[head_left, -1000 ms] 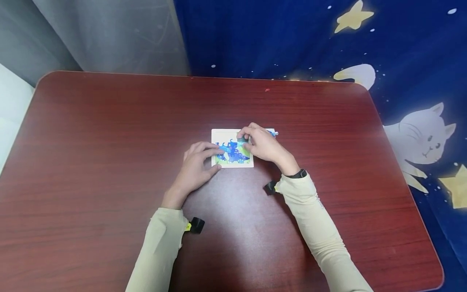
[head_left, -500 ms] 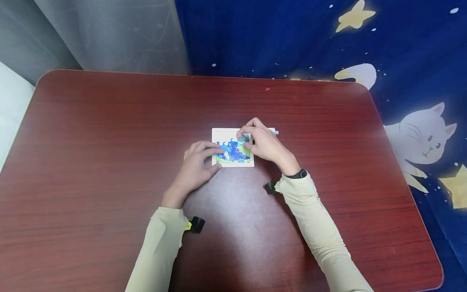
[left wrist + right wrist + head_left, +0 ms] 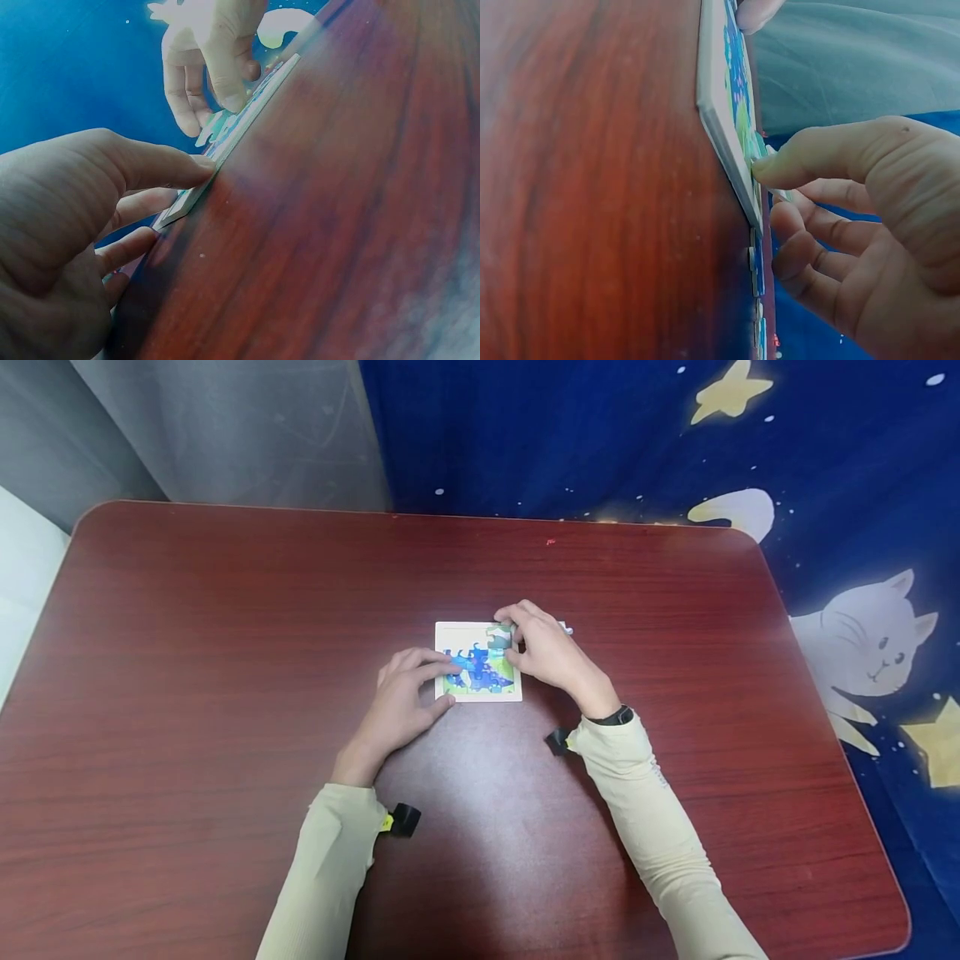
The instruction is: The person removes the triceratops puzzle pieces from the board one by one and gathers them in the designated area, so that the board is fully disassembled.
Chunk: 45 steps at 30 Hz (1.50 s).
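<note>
A small jigsaw puzzle in a white tray (image 3: 480, 697) lies mid-table, its lower part filled with blue, purple and green pieces. My left hand (image 3: 405, 697) rests at the tray's left side, fingers extended over the pieces and thumb (image 3: 196, 169) at the near edge. Over the tray's upper right corner, my right hand (image 3: 547, 647) pinches a green and teal puzzle piece (image 3: 498, 637) between thumb and fingers. In the left wrist view this piece stands tilted up from the tray. The right wrist view shows the right thumb (image 3: 769, 169) low over the tray's surface.
Loose puzzle pieces (image 3: 759, 262) lie just right of the tray, mostly hidden by the right hand in the head view. A red scrap (image 3: 551, 542) lies near the far edge of the brown table (image 3: 225, 610). Grey and blue curtains hang behind.
My right fingers have shifted slightly up and right, showing more of the green and teal piece, which now sits nearer the tray's top edge. My left hand stays in place.
</note>
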Tool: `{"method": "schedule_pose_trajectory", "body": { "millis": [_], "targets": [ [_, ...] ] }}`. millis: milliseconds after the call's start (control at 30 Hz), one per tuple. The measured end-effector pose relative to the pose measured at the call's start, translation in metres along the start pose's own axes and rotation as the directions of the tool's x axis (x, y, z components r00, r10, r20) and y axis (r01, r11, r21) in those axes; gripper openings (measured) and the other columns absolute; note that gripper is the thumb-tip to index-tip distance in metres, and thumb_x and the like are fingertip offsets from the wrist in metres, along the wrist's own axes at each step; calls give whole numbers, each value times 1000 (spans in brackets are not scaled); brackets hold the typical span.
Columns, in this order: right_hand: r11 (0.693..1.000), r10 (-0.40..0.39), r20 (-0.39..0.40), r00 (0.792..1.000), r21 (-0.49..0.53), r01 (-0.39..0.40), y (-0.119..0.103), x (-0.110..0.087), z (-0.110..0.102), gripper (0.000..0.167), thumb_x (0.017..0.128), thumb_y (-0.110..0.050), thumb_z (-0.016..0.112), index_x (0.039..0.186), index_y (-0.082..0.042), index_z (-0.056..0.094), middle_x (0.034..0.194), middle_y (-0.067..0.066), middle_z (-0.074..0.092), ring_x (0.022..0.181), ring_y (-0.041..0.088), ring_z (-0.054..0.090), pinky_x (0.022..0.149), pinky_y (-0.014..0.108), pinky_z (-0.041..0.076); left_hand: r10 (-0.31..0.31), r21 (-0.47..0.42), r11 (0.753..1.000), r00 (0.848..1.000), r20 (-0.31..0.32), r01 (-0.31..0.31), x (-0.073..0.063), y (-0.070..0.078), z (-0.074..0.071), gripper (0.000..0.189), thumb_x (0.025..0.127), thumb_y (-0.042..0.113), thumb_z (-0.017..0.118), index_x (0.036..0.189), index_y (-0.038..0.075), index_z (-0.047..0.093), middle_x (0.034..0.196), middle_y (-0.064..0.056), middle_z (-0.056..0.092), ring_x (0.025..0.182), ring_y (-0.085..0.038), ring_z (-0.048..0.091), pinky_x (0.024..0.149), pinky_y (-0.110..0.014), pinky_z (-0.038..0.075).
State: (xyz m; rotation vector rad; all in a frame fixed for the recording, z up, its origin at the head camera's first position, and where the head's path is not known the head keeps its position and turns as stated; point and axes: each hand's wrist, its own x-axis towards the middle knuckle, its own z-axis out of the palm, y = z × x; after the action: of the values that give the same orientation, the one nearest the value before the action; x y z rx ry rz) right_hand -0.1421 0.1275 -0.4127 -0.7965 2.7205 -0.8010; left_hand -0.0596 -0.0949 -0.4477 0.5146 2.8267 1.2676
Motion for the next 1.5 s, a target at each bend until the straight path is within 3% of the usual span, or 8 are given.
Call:
{"method": "schedule_pose_trajectory", "body": {
  "millis": [467,833,1267,1500],
  "targets": [
    [998,-17,-27,999,-66,15,1,0,-1,35,79,-4,67,114,-6,62,99,4,54,70,14,49,56,27,40,1,-4,1000,1000,-7,-1,0,0,0,36,79,16,73,115,14,67,123,-4,55,123,-27,36,100,-50,19],
    [996,12,-55,998,-89,-17,0,1,-2,37,79,-7,67,115,-4,59,97,5,54,71,16,49,59,28,40,-7,-7,1000,1000,-4,7,1,0,-1,35,79,16,73,114,14,68,122,-4,55,123,-27,36,101,-50,18],
    [999,19,-80,997,-41,-22,12,-5,-16,36,75,-7,70,109,-7,62,101,3,53,85,20,51,71,32,44,-8,-15,1000,1000,0,8,1,0,-1,35,79,15,73,114,14,68,124,-3,55,124,-26,35,102,-49,17],
    [999,34,-93,995,-24,-37,18,-7,-23,35,75,-6,70,109,-6,62,100,5,54,84,19,53,72,33,44,-12,-14,1000,1000,-2,12,0,0,-1,36,78,15,74,113,14,68,123,-3,55,123,-26,36,102,-49,17]
  ]
}}
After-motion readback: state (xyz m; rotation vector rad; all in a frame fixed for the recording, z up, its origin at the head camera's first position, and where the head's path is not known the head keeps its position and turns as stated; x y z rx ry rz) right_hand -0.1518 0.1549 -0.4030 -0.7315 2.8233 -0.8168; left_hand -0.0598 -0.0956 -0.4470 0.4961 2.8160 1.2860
